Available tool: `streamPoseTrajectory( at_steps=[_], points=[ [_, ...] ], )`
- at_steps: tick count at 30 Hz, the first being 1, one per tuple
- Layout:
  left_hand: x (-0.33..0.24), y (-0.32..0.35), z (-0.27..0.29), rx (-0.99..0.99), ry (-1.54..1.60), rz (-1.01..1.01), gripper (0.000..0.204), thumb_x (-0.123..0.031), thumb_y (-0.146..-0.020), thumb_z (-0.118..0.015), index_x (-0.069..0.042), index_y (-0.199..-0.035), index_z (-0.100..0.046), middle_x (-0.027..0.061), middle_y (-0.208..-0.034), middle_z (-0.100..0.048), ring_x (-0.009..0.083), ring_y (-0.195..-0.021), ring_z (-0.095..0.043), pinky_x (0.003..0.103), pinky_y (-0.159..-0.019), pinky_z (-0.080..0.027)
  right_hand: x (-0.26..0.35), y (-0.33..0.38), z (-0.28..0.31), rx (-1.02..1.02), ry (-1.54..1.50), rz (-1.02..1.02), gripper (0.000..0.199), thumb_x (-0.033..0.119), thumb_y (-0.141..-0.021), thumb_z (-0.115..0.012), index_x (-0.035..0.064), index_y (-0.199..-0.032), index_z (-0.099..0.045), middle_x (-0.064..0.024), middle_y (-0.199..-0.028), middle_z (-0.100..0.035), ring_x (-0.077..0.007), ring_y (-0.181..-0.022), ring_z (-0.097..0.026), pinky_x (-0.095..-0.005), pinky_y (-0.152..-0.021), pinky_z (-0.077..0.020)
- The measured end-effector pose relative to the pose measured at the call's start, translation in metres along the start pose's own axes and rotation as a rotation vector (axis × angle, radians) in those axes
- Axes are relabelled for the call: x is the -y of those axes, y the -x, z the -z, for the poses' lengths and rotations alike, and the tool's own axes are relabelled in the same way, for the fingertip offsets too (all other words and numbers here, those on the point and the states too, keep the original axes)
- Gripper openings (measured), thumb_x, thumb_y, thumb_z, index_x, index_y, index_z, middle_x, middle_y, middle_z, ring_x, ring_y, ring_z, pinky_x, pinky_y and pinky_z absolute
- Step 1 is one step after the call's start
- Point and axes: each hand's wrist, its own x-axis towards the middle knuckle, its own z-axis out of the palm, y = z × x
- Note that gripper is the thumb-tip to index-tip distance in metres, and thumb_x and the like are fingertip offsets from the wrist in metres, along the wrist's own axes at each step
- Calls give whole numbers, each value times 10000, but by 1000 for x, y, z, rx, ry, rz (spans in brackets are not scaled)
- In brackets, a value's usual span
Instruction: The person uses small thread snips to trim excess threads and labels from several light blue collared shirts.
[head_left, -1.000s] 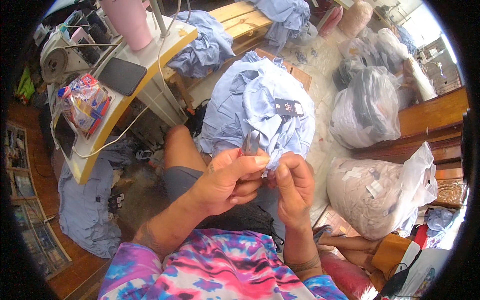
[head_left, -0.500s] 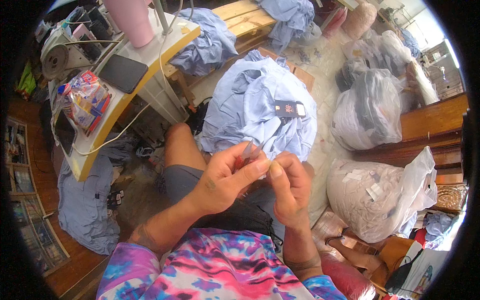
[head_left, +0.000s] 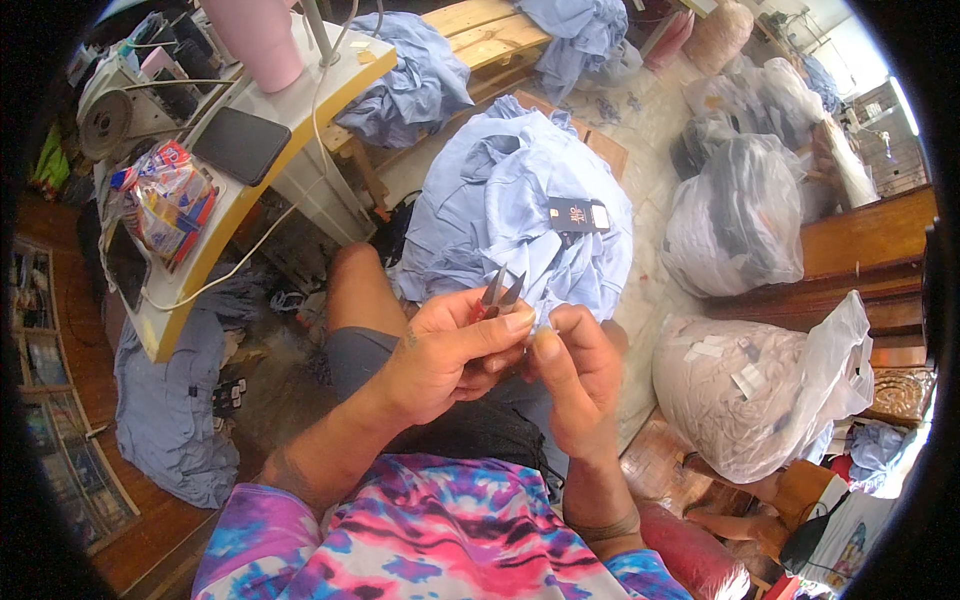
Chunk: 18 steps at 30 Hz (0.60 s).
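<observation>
My left hand (head_left: 445, 350) is closed around a pair of red-handled thread snips (head_left: 499, 297), whose two pointed blades stick up past the fingers and stand apart. Close beside it, my right hand (head_left: 575, 375) pinches thumb and forefinger together on something too small to make out. The two hands almost meet at the fingertips, above my lap. Just beyond them lies a large heap of light blue garments (head_left: 470, 200), with a dark hang tag (head_left: 578, 215) on top. The lower fingers of both hands are partly hidden.
To the left, a white table (head_left: 215, 215) carries a phone (head_left: 241, 145), a bread bag (head_left: 165, 200) and a pink tumbler (head_left: 255, 45). Stuffed plastic bags (head_left: 750, 400) stand on the right. More blue cloth (head_left: 170, 400) lies at lower left; a wooden bench (head_left: 490, 40) is behind.
The snips have turned more upright and their blades show more fully. My left thumb has shifted slightly up. At lower right, another person's limb has moved.
</observation>
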Motion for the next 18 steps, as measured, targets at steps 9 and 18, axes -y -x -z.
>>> streamPoseTrajectory(
  at_steps=[9, 18],
  points=[
    [-6, 3, 0, 26, -143, -25, 197, -273, -1044, -636, -77, -1064, -626, -36, -707, -497, 15, -508, -366, 188, -428, -268, 10, -4, -1, -18, 249, 104, 203, 171, -1063, -579, 3, -949, -579, 6, -750, -543, -45, -671, -464, -242, -583, -389],
    [-12, 6, 10, 91, -47, 17, 244, -319, -1044, -621, -77, -1067, -597, -42, -717, -456, 19, -505, -340, 191, -424, -253, 14, -5, 1, 102, 200, 167, 183, 149, -1079, -542, -4, -988, -580, -49, -875, -552, -114, -772, -498, -281, -689, -429]
  ],
)
